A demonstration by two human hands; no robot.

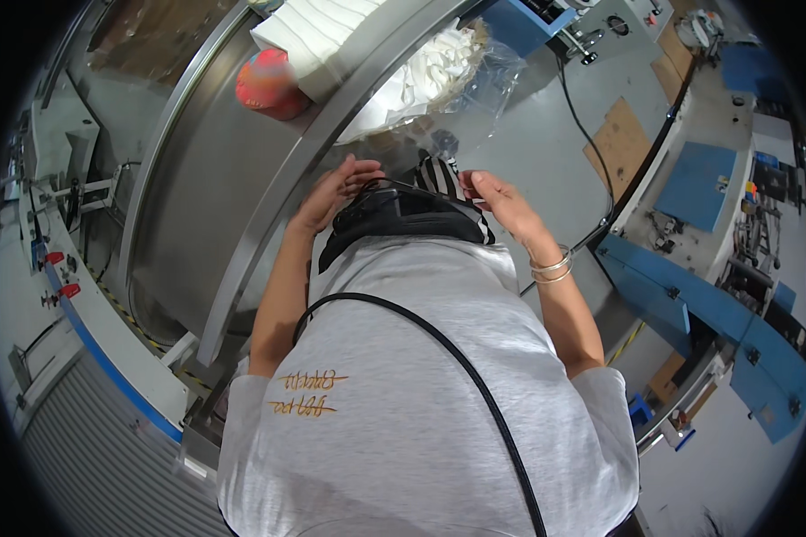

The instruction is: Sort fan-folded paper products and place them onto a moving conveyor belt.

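Plainly, both hands are near the black pouch (412,225) worn at the waist, just above the middle of the frame. The left hand (336,195), upper centre-left, is beside the pouch's left end, its fingers stretched out and lying loosely together, pointing rightward; nothing shows in it. The right hand (503,206), upper centre-right, is at the pouch's right end with its fingers slightly bent — whether they touch or grip the edge I cannot tell. Silver bangles (553,265) circle the right wrist. The two hands are well apart, with the pouch between them.

Below, a pale grey shirt (403,403) fills the lower centre, crossed by a black cable (430,333). Striped cloth (437,177) shows just beyond the pouch.

A steel table (210,170) with a raised rim runs from upper centre down the left. At its top end sit a white stack (318,40) and, touching or just beside it, a red roll (269,85), partly blurred. Past the rim, upper centre, white material (434,76) lies in clear plastic. Brown board (618,148) lies on the floor at upper right; a blue panel (697,186) is farther right. Red clamp handles (69,290) show at left — small, on a white machine.
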